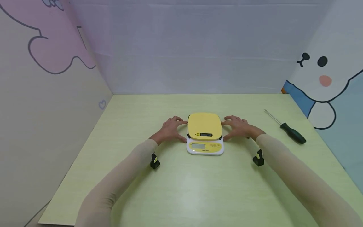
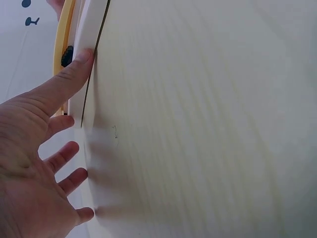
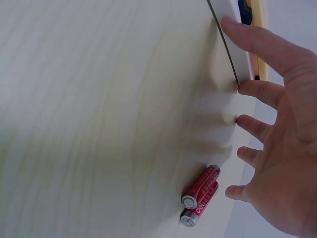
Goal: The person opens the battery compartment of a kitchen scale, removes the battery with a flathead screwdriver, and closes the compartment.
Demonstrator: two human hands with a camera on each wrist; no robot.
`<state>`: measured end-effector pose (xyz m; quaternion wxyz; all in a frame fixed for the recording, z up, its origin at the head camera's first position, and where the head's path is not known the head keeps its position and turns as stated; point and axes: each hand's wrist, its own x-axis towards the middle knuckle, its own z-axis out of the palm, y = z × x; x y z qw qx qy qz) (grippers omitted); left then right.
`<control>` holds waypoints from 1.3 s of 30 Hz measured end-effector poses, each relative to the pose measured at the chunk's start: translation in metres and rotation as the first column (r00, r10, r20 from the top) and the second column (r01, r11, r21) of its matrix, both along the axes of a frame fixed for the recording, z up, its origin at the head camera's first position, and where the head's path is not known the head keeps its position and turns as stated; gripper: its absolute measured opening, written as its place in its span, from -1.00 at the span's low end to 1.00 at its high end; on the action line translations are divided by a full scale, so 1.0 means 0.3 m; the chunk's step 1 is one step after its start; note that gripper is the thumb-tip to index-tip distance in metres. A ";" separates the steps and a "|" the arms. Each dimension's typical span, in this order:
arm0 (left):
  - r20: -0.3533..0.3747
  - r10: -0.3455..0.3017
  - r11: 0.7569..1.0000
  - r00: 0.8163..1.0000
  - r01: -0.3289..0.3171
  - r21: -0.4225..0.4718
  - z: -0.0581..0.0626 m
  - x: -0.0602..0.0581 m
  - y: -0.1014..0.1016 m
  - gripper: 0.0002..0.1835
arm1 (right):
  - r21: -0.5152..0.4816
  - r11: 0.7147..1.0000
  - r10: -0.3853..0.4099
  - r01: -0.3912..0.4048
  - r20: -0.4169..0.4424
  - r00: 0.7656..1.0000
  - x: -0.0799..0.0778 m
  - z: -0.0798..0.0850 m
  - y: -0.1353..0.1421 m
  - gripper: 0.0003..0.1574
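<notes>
A kitchen scale (image 1: 204,123) with a yellow platform and a white base sits on the table, its display and buttons toward me. On its left side, my left hand (image 1: 171,128) touches the edge with thumb and index finger, the other fingers spread. My right hand (image 1: 238,126) does the same on the right side. The left wrist view shows the left thumb (image 2: 69,77) straight against the white base (image 2: 89,34). In the right wrist view the right thumb (image 3: 262,44) rests on the base, with two red batteries (image 3: 200,191) lying below the fingers.
A screwdriver (image 1: 293,134) with a dark green handle lies to the right, beyond my right forearm. The pale wooden table (image 1: 193,192) meets walls with cartoon drawings at the left and right and a whitish cloth-like backdrop (image 1: 198,47) behind.
</notes>
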<state>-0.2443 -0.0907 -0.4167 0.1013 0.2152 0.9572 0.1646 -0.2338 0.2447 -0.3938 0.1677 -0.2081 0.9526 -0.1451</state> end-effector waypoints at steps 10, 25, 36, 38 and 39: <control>0.003 -0.003 1.000 1.000 0.003 0.024 -0.007 -0.001 -0.001 0.01 | -0.003 1.000 0.003 -0.003 0.009 1.000 -0.012 -0.009 0.005 0.07; 0.014 -0.015 0.999 1.000 0.014 0.032 0.000 -0.005 -0.008 0.02 | -0.030 1.000 -0.006 0.007 0.026 1.000 -0.005 -0.011 0.002 0.08; 0.036 -0.029 1.000 0.999 0.028 0.011 -0.001 -0.009 -0.013 0.03 | -0.031 1.000 -0.001 0.001 0.017 1.000 -0.005 -0.030 0.009 0.09; 0.057 -0.040 0.999 0.998 0.039 0.012 0.004 -0.014 -0.018 0.01 | -0.024 1.000 0.000 0.001 0.019 1.000 -0.006 -0.032 0.009 0.08; 0.067 -0.045 0.999 0.997 0.044 0.011 0.006 -0.018 -0.021 -0.02 | -0.023 1.000 -0.001 0.001 0.021 1.000 -0.007 -0.032 0.009 0.08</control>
